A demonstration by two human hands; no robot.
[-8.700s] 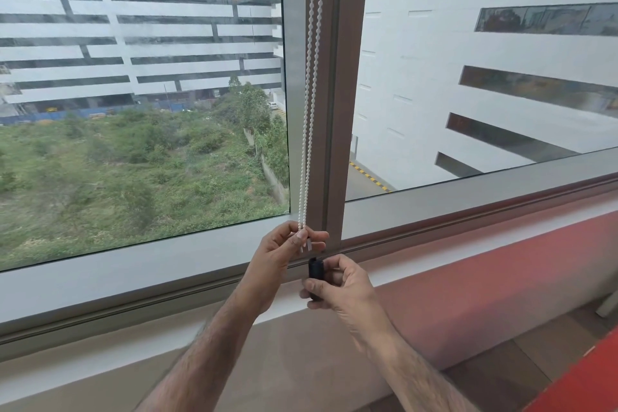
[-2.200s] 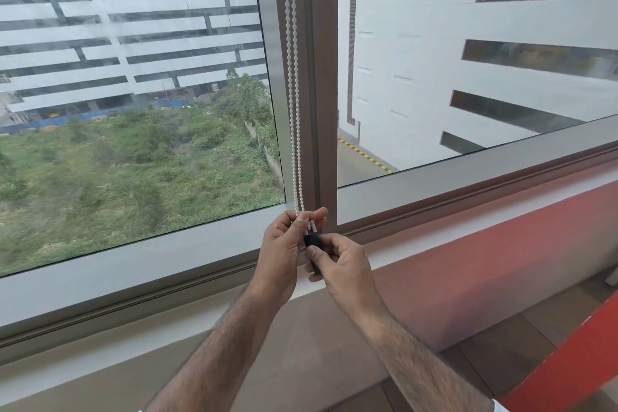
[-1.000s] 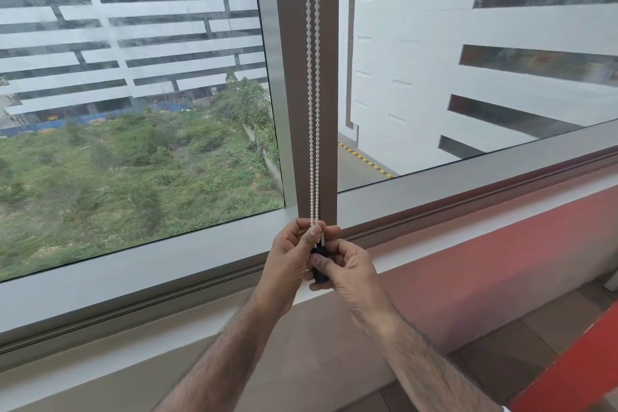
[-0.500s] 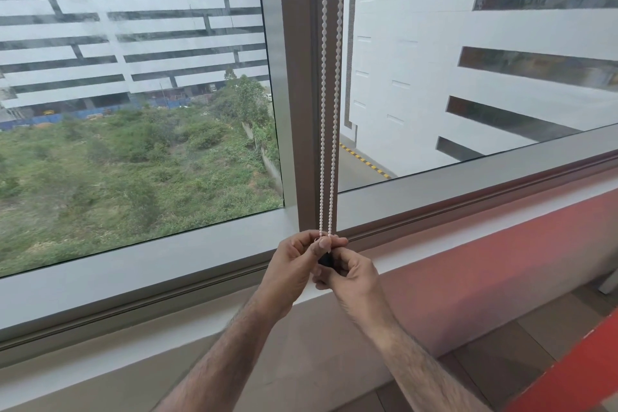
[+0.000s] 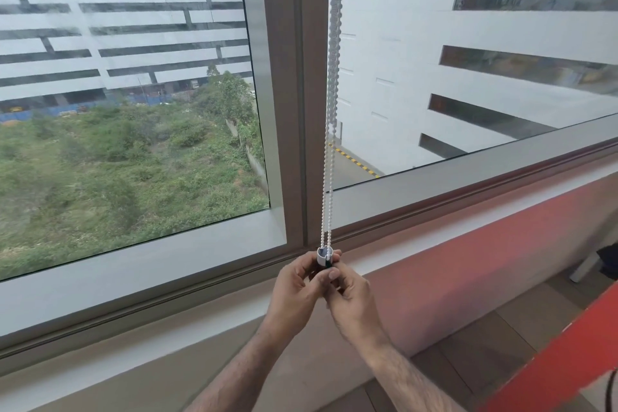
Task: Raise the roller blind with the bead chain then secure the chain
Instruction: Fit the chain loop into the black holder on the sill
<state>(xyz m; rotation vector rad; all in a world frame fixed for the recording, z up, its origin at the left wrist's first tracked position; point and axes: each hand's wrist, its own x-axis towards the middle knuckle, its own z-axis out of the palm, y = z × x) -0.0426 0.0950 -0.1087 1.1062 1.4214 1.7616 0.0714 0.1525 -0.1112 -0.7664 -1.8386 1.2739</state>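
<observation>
Securing is the step in hand: bead chain point(image 5: 329, 150), hung before the mullion point(image 5: 294, 94), is pinched at its white-and-black holder point(image 5: 324, 257) by left hand point(image 5: 294, 291) and right hand point(image 5: 351, 298), apparently needing pressing onto its fixing next.

Two strands of white bead chain point(image 5: 329, 157) hang straight down in front of the brown window post point(image 5: 294, 94), ending in a small white holder point(image 5: 324, 255). Both hands meet just under it, above the sill point(image 5: 187, 281). The left hand point(image 5: 294, 294) and right hand point(image 5: 351, 294) pinch the holder and a dark piece point(image 5: 328, 266), perhaps a clip, half hidden between the fingers. Greenery and white buildings show through the glass
</observation>
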